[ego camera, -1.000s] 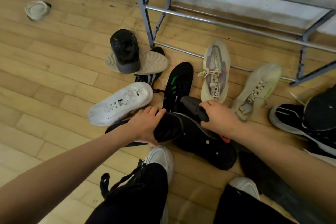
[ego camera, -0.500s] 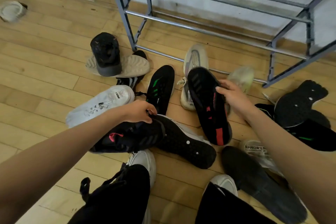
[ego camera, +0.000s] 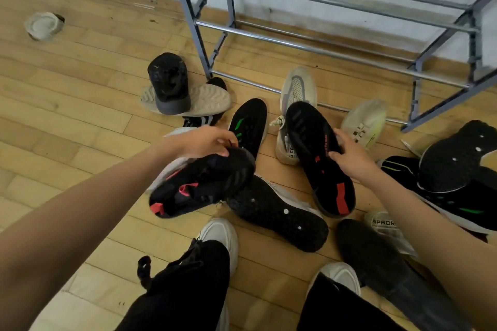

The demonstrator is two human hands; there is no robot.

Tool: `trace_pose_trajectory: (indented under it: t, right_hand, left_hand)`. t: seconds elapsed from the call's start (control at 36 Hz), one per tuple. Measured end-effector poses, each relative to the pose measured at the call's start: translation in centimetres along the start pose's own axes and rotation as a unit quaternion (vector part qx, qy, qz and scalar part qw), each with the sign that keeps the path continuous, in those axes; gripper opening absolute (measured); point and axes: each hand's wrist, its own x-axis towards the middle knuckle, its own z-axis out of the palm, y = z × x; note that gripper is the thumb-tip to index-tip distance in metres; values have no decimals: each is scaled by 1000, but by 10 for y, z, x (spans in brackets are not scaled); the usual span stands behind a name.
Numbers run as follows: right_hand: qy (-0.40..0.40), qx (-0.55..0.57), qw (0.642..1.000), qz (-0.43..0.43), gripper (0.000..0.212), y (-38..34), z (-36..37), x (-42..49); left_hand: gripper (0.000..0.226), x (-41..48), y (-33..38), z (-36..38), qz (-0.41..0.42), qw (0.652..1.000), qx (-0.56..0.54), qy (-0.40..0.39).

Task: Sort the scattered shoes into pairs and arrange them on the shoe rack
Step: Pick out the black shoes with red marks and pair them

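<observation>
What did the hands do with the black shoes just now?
The right hand lifted one black red-striped shoe from the pile, sole up. The left hand kept gripping its red-trimmed mate. The other shoes and the rack stayed put.

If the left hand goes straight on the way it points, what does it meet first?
Probably the black shoe with green sole marks, lying sole-up just beyond the left hand; depth there is unclear.

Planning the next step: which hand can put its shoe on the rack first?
Likely the right hand: its red-marked black shoe is before the shoe rack; the left hand is at its corner.
</observation>
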Motion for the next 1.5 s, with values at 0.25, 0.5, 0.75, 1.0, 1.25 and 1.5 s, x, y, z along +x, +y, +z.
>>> trace_pose_trajectory:
  t: [0.25,0.5,0.75,1.0,1.25,1.5]
  right_hand:
    - [-2,-13,1000,11,56,-1,-2,1]
    - [-5,-21,998,55,42,3,1,-3]
    - [-91,-73,990,78,72,14,-6,-24]
    - [-189,36,980,57,102,26,-11,-37]
    - [-105,22,987,123,46,24,-1,-51]
    - [-35,91,989,115,17,10,-5,-49]
  left_hand:
    - [30,43,22,-29,-34,964,-180,195]
    - [42,56,18,-11,-127,948,-170,237]
    - [62,4,6,61,-182,959,114,185]
    - [98,-25,-7,85,-224,956,149,113]
    - [48,-37,4,94,-187,962,116,163]
    - [28,-29,28,57,-137,946,76,283]
